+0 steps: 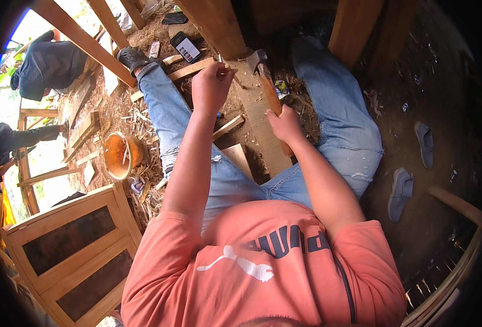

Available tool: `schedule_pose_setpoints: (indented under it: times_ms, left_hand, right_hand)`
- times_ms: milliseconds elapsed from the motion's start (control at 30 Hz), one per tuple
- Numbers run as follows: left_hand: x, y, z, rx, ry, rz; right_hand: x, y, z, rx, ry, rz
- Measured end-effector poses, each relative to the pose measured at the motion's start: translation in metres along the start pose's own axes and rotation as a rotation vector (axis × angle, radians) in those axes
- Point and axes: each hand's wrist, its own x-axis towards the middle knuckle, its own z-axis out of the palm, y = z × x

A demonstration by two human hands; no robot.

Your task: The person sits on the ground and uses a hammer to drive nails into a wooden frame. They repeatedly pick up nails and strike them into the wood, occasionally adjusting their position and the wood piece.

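Observation:
My right hand (286, 126) is wrapped round the wooden handle of a claw hammer (270, 90). The hammer's metal head points away from me, near the foot of a wooden post. To its left, my left hand (213, 84) is raised with the fingers pinched together. Whatever sits in that pinch is too small to make out. Between my outstretched legs lies a long wooden board (258, 117), partly below the hammer. Short wood offcuts, such as a narrow stick (228, 127), lie beside the board.
A phone with a lit screen (185, 47) lies beyond my left hand. An orange bucket (122, 155) stands left, above a panelled wooden frame (69, 245). Grey shoes (400, 193) are at right. Thick posts (214, 27) rise ahead. Another person (50, 65) bends at far left.

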Motion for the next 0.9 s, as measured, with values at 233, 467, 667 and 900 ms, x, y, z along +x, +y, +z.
schedule_pose_setpoints:
  times_ms: [233,467,667,900]
  left_hand:
    - [0.013,0.021,0.004,0.071,-0.084,-0.143]
    - [0.007,0.013,0.01,-0.142,-0.075,-0.104]
    - [-0.002,0.007,0.001,-0.074,-0.157,-0.016]
    - [-0.01,-0.002,-0.001,-0.017,-0.038,0.02]
  right_hand:
    - [0.007,0.017,0.015,0.028,-0.09,0.112]
    - [-0.007,-0.011,0.001,0.017,-0.163,0.081]
    - [-0.015,-0.015,0.003,0.174,-0.138,0.043]
    - [-0.019,0.009,0.027,-0.106,-0.043,-0.109]
